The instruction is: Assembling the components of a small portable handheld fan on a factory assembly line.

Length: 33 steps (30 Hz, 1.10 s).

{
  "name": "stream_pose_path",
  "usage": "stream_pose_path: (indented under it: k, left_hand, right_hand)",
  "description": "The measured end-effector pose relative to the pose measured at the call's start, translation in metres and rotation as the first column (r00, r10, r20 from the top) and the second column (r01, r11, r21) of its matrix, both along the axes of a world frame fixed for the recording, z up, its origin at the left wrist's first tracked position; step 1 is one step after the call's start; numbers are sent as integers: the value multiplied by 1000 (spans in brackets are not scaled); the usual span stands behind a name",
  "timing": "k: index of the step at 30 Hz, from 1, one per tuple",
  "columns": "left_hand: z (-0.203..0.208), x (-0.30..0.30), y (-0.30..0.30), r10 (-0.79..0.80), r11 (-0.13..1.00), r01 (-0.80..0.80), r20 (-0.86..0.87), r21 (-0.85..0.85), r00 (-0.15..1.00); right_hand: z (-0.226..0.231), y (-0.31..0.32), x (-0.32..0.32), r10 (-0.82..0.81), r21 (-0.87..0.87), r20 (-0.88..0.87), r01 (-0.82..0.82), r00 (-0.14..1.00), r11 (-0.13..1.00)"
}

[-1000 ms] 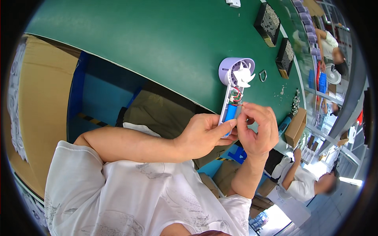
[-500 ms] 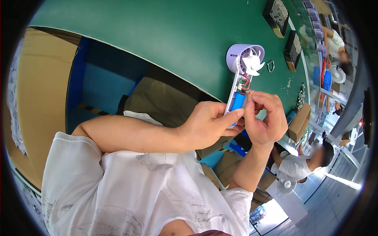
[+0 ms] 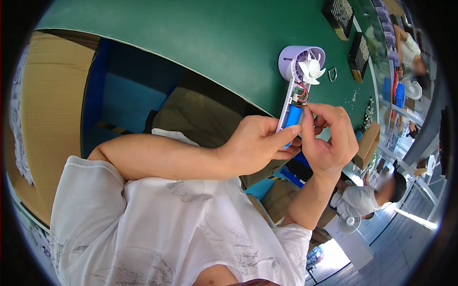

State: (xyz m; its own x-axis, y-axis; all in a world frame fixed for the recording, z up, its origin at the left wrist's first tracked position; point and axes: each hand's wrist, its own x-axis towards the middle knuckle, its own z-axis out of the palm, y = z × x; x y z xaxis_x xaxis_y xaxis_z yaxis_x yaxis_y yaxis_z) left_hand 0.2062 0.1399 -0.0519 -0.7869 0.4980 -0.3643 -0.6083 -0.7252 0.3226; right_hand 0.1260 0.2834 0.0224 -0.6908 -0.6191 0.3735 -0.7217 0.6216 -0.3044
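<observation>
- Table (image 3: 191,35) is spreading in green across the top of the view, giving wide room to the left of the fan's head.
- Near edge (image 3: 191,67) is slanting down to the right and running behind the left hand (image 3: 255,145); below it, a dark gap is opening onto a blue panel (image 3: 131,81).
- Hand fan (image 3: 289,62) is sitting in the person's hands at this edge, its purple head showing against the table and its open handle (image 3: 286,106) pointing back toward the person; I cannot tell whether the head is touching the table.
- Left grip is closing around the handle's lower end, the thumb pressing by the blue battery (image 3: 294,116).
- Right hand (image 3: 331,143) is working just beside the battery, thumb and forefinger nearly meeting; I cannot tell whether this grip is having hold of anything.
- Red wires (image 3: 304,94) are looping between the battery and the white blades (image 3: 312,70).
- Metal ring (image 3: 335,75) is lying just right of the blades, narrowing the room there.
- Two black trays (image 3: 338,19) (image 3: 358,56) are standing farther off toward the right edge.
- White bits (image 3: 354,98), silver parts (image 3: 368,114) and a small carton (image 3: 367,145) are crowding the right side beyond the right hand.
- Large cardboard box (image 3: 57,86) is standing at far left, below the table.
- Co-worker (image 3: 360,200) is sitting at lower right, well apart.
</observation>
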Motion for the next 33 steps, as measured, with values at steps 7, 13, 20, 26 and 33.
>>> stream_pose_path:
  k: [7,13,20,26,33]
  left_hand:
    - [4,-1,4,67,997,-69,57,30,996]
    - [5,-2,3,60,998,-62,61,28,996]
    - [6,-1,1,63,997,-64,45,30,997]
    - [4,-1,1,45,998,-46,29,40,999]
    - [8,-3,-1,55,998,-55,33,18,998]
  right_hand:
    - [3,1,-3,-29,9,65,28,997,1000]
    - [-4,5,1,-43,-18,65,45,997,999]
    - [-6,13,-2,91,44,-109,-87,990,995]
    - [-8,19,-1,163,108,-171,-146,972,983]
    - [-8,21,-2,189,136,-193,-165,963,977]
